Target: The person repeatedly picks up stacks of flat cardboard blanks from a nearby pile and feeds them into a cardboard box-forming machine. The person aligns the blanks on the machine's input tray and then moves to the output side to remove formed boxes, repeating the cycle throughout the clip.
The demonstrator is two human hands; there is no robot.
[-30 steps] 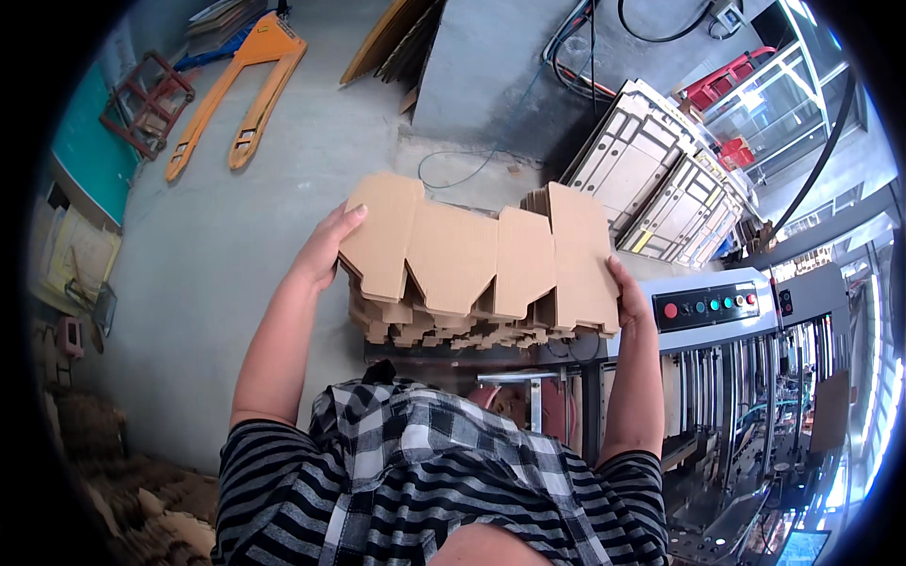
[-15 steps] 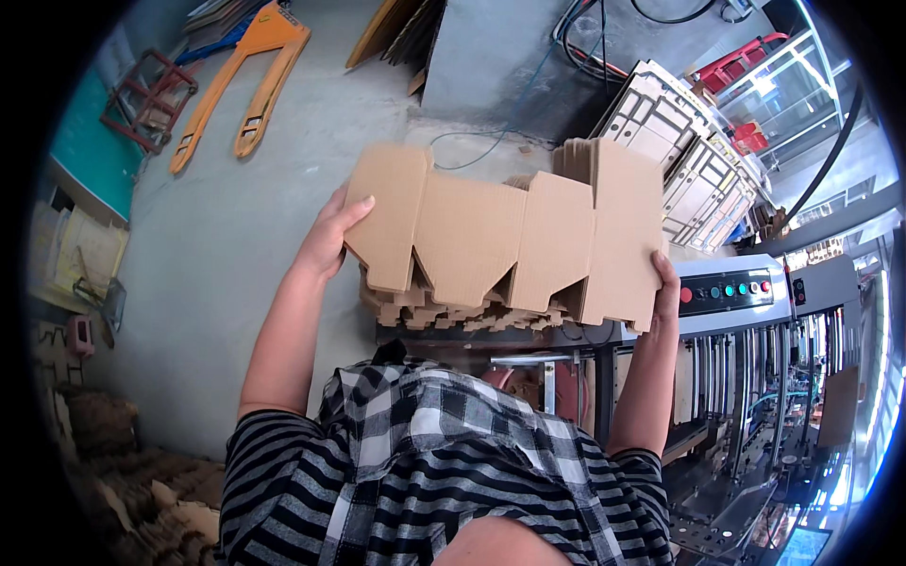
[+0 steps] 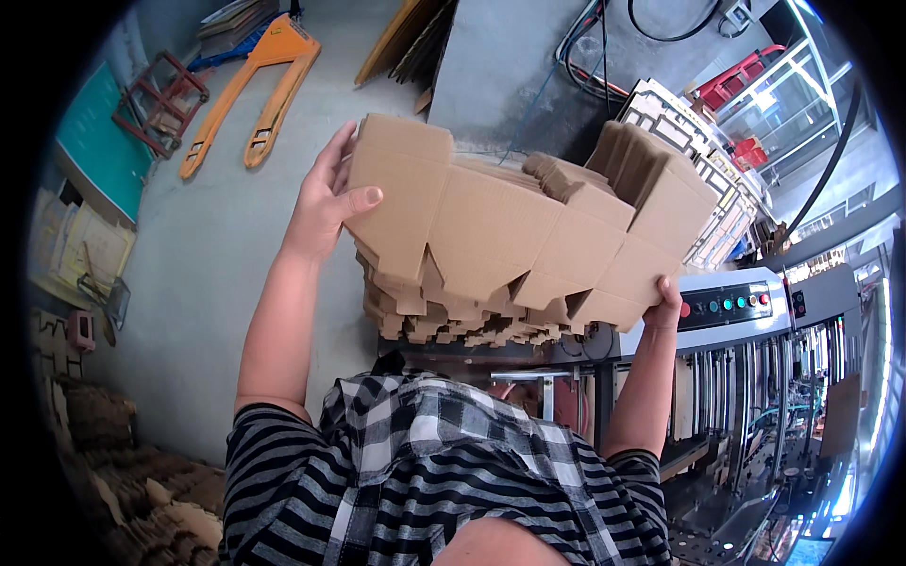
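Observation:
Between my two hands is a bundle of brown die-cut cardboard box blanks (image 3: 500, 226), tilted up toward me, with creased panels and slanted flaps. My left hand (image 3: 332, 193) grips its left end, thumb over the front face and fingers behind the edge. At the lower right corner my right hand (image 3: 664, 304) holds on, thumb at the front, its other fingers mostly hidden. On the right the sheets fan apart at the top. Beneath the bundle, notched edges of more stacked blanks (image 3: 453, 325) show; whether the bundle touches them I cannot tell.
A machine with a grey control panel (image 3: 727, 304) and coloured buttons stands at my right. Cutting-die boards (image 3: 722, 203) lean behind it. Far left are an orange pallet jack (image 3: 269, 80) and a red trolley (image 3: 156, 104). Cardboard scraps (image 3: 160, 509) lie at lower left.
The bundle's right end has swung up and right, and its sheets have fanned apart. My left hand has shifted slightly left, and my right hand is a little lower.

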